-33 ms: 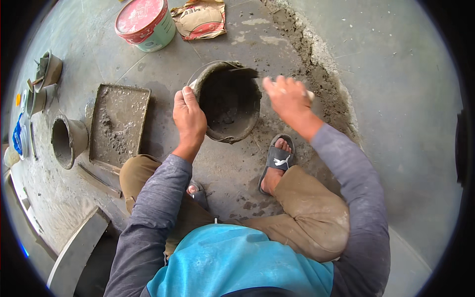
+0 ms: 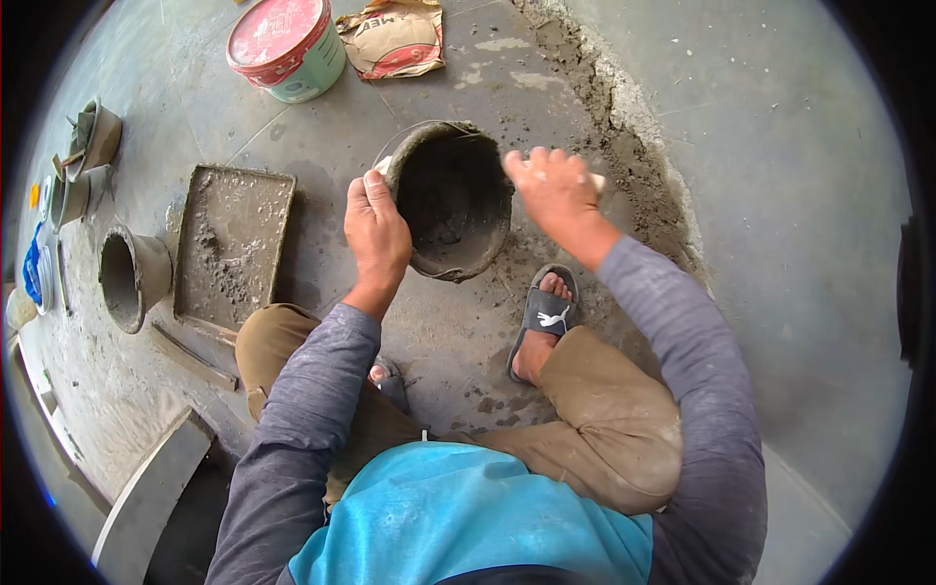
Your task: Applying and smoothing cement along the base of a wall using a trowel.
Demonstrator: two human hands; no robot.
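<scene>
A mortar-caked bucket (image 2: 458,263) tilts its dark mouth toward me on the floor. My left hand (image 2: 377,226) is closed on its left rim, the thumb uppermost, beside the thin wire handle (image 2: 402,134). At the far right of the rim is my right hand (image 2: 558,192), wrapped round a trowel. The pale end of the trowel handle (image 2: 598,182) shows past my fingers. Its blade is hard to make out against the dark inside of the bucket. Wet grey mortar coats the bucket's wall and bottom.
Left of the bucket lies a mortar-smeared tray (image 2: 234,244), with a smaller bucket (image 2: 146,273) beside it. A red-lidded tub (image 2: 292,58) and a paper sack (image 2: 395,41) stand beyond. Crumbled mortar (image 2: 634,185) runs along a broken floor edge on the right. My sandalled feet are close below.
My right hand has shifted a little left toward the bucket's rim with the trowel. The dark blade seen earlier at the rim no longer stands out. The left hand stays on the bucket.
</scene>
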